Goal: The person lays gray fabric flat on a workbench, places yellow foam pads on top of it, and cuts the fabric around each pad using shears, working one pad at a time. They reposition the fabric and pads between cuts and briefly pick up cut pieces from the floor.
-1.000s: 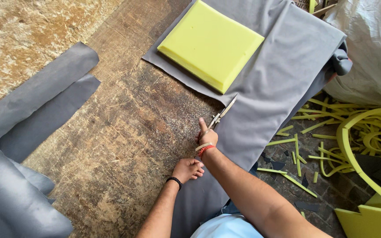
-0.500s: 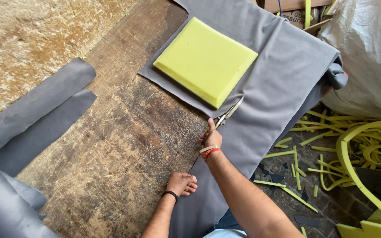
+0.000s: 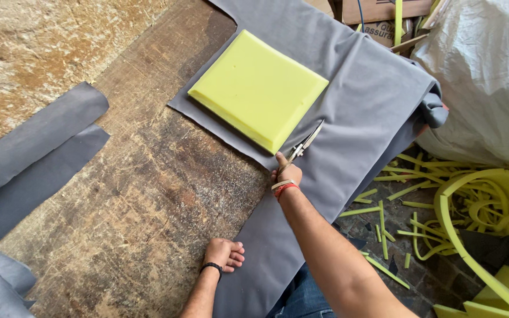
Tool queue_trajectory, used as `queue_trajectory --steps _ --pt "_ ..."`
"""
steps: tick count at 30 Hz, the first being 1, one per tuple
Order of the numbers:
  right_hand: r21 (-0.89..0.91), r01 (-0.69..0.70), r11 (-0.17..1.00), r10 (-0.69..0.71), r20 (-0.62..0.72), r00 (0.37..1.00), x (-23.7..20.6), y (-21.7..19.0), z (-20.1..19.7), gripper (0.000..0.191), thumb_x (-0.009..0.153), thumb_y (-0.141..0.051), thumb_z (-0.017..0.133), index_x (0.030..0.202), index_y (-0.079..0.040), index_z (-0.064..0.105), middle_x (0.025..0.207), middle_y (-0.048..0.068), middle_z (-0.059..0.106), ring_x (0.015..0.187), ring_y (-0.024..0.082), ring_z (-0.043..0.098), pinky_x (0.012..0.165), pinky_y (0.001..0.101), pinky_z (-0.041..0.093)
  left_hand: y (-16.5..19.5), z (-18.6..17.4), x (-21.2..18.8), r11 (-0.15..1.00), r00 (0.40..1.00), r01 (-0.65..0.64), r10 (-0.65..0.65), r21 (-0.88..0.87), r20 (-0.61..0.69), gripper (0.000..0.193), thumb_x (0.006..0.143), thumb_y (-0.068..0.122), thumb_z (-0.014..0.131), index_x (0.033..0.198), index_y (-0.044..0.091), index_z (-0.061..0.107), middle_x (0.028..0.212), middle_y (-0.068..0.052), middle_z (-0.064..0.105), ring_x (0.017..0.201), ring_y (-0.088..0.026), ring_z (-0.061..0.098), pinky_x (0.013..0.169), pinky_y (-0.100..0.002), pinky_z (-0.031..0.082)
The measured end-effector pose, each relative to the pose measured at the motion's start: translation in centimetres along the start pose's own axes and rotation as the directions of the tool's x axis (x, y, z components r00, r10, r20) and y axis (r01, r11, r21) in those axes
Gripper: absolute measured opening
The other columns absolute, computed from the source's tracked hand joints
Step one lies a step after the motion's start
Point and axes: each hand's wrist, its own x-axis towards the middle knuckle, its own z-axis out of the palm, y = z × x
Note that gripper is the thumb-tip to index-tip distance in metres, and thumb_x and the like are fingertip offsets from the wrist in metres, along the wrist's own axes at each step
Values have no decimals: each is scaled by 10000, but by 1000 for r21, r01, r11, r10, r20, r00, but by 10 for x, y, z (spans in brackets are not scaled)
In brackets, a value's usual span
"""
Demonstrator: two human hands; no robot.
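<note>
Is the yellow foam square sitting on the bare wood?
No, the yellow foam square lies on the grey fabric, which covers the wooden table there.
</note>
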Motion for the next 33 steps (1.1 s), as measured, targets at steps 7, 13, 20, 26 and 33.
queue_trajectory --steps 7,13,20,26,33 --pt "-105 8 994 -8 -4 1000 31 -33 -3 531 800 -419 869 778 14 562 578 80 527 437 195 482 405 337 392 10 1 -6 998 998 60 -60 3 -35 237 849 242 726 864 12 781 731 -138 780 561 -228 708 518 -395 534" --pt "-102 -10 995 15 48 999 48 -64 -5 472 840 -464 809 762 -59 578 598 26 492 457 172 503 428 317 439 18 0 -12 996 995 83 -81 18 -61 247 846 234 723 867 -2 792 728 -145 787 573 -240 721 538 -407 558" --pt "-105 56 993 -46 91 995 90 -82 -14 432 818 -363 839 736 -53 549 578 37 508 432 170 505 414 314 429 7 -6 5 993 993 115 -114 19 -31 281 860 274 727 886 0 784 744 -142 784 586 -246 730 542 -410 565" --pt "-98 -36 995 53 173 983 133 -122 -10 500 850 -443 839 721 -146 459 545 -8 387 392 141 373 378 297 343 8 -7 7 986 982 166 -163 28 -91 288 866 303 748 837 21 797 706 -133 787 567 -232 718 516 -375 513" --pt "-123 -66 990 96 253 963 152 -125 -28 459 887 -444 775 735 -102 508 560 -1 419 418 138 420 408 303 363 114 58 -18 832 801 141 224 537 -556 321 907 422 633 807 147 766 787 -91 760 778 -316 711 720 -448 558"
